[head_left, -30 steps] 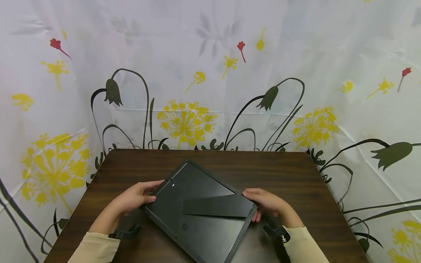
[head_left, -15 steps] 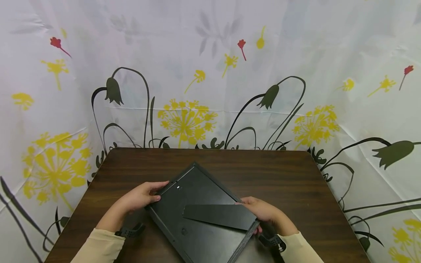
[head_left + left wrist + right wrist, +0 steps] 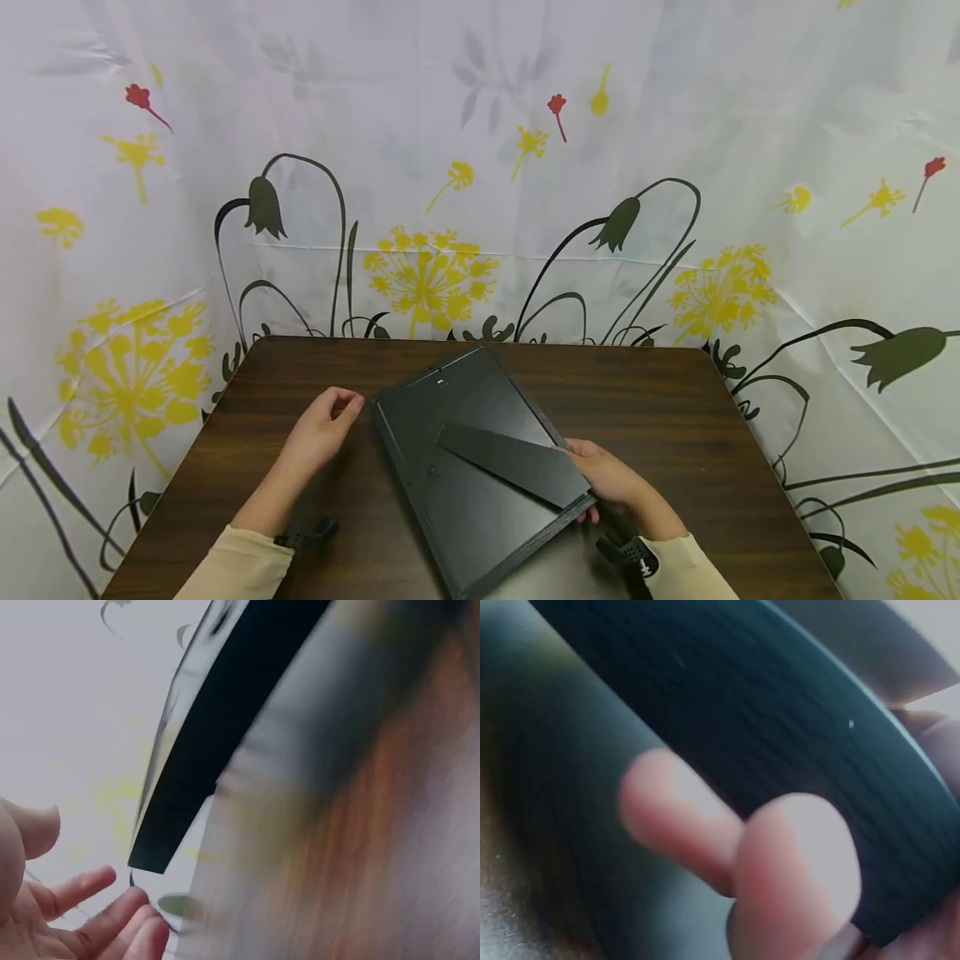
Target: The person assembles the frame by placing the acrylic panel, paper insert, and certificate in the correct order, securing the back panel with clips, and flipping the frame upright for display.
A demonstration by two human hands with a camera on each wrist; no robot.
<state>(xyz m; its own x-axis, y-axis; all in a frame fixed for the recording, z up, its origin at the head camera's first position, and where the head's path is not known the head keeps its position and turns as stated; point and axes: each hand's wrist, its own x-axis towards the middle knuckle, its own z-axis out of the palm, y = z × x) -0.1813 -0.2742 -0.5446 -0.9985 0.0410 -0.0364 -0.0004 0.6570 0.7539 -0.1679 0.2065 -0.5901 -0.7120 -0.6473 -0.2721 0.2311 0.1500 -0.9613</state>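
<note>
A black picture frame (image 3: 408,442) is held back side up, tilted over the table, with its easel stand flap (image 3: 517,467) lying along the back. My right hand (image 3: 611,479) grips its right corner, the thumb over the back. In the right wrist view, fingertips (image 3: 799,862) curl against the frame's thick dark edge (image 3: 727,705). My left hand (image 3: 318,429) is just off the frame's left corner, fingers loosely bent and holding nothing. In the left wrist view a gap shows between its fingers (image 3: 79,892) and the frame's edge (image 3: 217,742).
The dark wood-grain table (image 3: 660,400) spreads under both arms. Behind it hangs a white curtain (image 3: 480,192) printed with yellow, red and green flowers. A black strap (image 3: 307,533) is on the left wrist and another strap (image 3: 630,554) on the right.
The left hand has let go of the frame's left side and moved slightly away. The frame has turned clockwise, its far corner swinging right and away, with the right hand still gripping it.
</note>
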